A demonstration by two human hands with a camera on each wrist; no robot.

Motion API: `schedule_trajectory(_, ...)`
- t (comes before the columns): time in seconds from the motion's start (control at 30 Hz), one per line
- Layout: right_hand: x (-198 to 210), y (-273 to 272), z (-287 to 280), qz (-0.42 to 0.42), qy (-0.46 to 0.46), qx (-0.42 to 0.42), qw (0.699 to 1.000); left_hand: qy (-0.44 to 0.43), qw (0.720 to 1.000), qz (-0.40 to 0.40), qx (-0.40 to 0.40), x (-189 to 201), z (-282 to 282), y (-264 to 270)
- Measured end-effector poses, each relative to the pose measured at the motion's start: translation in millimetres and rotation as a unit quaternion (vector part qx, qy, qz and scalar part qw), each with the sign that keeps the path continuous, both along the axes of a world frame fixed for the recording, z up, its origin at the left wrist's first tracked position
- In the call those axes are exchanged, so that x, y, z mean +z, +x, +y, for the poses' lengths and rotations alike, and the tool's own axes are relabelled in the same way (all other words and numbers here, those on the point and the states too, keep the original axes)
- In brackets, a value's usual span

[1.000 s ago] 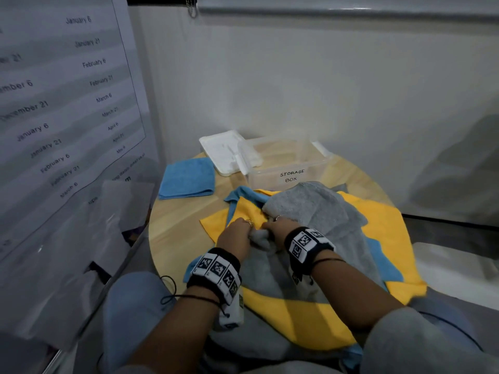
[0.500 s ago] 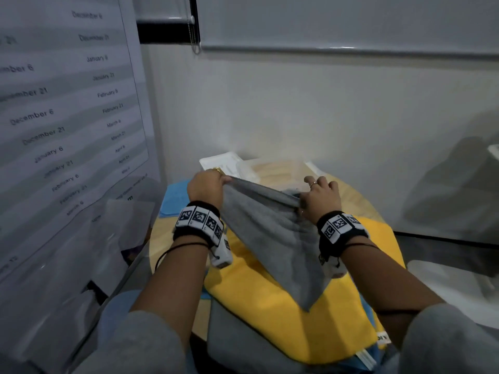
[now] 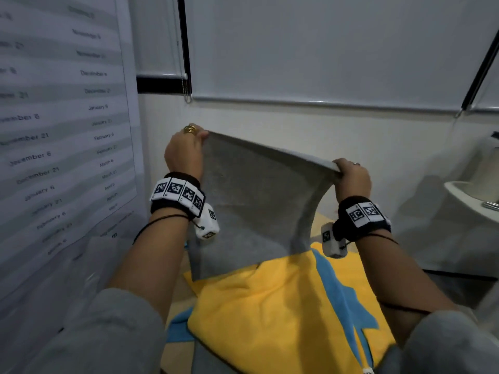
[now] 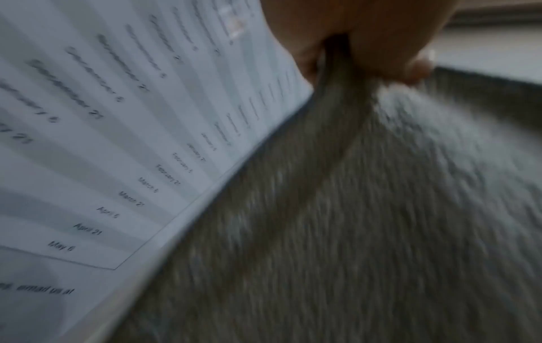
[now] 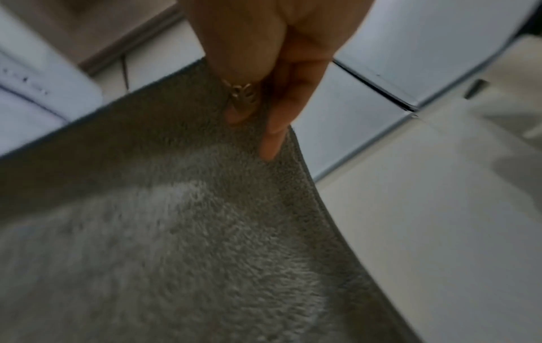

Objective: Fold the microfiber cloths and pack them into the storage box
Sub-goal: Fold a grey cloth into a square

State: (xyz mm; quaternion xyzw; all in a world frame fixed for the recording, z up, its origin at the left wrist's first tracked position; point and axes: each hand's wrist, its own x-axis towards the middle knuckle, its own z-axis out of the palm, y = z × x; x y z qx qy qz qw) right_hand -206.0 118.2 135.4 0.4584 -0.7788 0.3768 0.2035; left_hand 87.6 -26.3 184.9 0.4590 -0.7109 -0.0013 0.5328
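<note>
The grey microfiber cloth (image 3: 251,209) hangs in the air in front of you, its top edge stretched sideways between your hands and its body dropping straight down from that edge toward the table. Your left hand (image 3: 185,152) pinches the upper left corner, fingers curled over the hem; your right hand (image 3: 352,178) pinches the opposite corner a little lower, so the edge slopes down to your right. The free lower edge dangles just above the yellow microfiber cloth (image 3: 272,306) spread below, with a blue cloth (image 3: 343,290) partly showing beside it. The fold likely turns on bringing those two corners together; the storage box is out of sight.
</note>
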Motion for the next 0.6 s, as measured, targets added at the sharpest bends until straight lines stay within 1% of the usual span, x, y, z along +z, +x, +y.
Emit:
schedule_trajectory(0.07,-8.6,-3.5,12.8,-0.079,-0.075,0.063,0.992,0.005,0.998,-0.006,-0.061,-8.9,7.5,9.6)
schedule_trajectory(0.13,-31.6,-3.5,34.4,-0.145,-0.110,0.092,0.979,0.042,0.991,-0.029,-0.127,-30.3,15.8,27.6)
schedule_trajectory(0.2,-62.7,-0.2,59.8,-0.187,-0.096,0.108,0.972,0.103,0.975,-0.046,-0.191,-57.4,31.5,50.2)
schedule_trajectory(0.23,-78.1,2.7,72.8,-0.216,-0.078,0.119,0.966,0.136,0.966,-0.067,-0.208,-73.3,39.2,62.2)
schedule_trajectory(0.3,-110.2,8.1,94.9,-0.284,-0.023,0.154,0.946,0.208,0.942,-0.139,-0.223,-107.2,50.3,83.5)
schedule_trajectory(0.33,-126.0,11.3,106.0,-0.315,0.017,0.172,0.933,0.248,0.923,-0.191,-0.225,-124.3,54.9,92.9)
schedule_trajectory(0.4,-152.3,18.8,127.2,-0.366,0.109,0.187,0.905,0.324,0.870,-0.306,-0.212,-154.8,65.0,107.9)
schedule_trajectory(0.43,-160.8,23.7,137.2,-0.376,0.160,0.184,0.894,0.346,0.845,-0.350,-0.208,-168.0,70.7,114.7)
schedule_trajectory(0.5,-169.1,32.5,155.3,-0.371,0.274,0.164,0.872,0.382,0.795,-0.424,-0.205,-188.7,81.8,126.4)
schedule_trajectory(0.57,-173.2,39.3,170.8,-0.372,0.386,0.149,0.831,0.440,0.722,-0.491,-0.211,-201.7,90.1,136.0)
schedule_trajectory(0.6,-175.1,41.9,176.9,-0.377,0.426,0.144,0.810,0.484,0.682,-0.504,-0.218,-204.5,93.8,139.0)
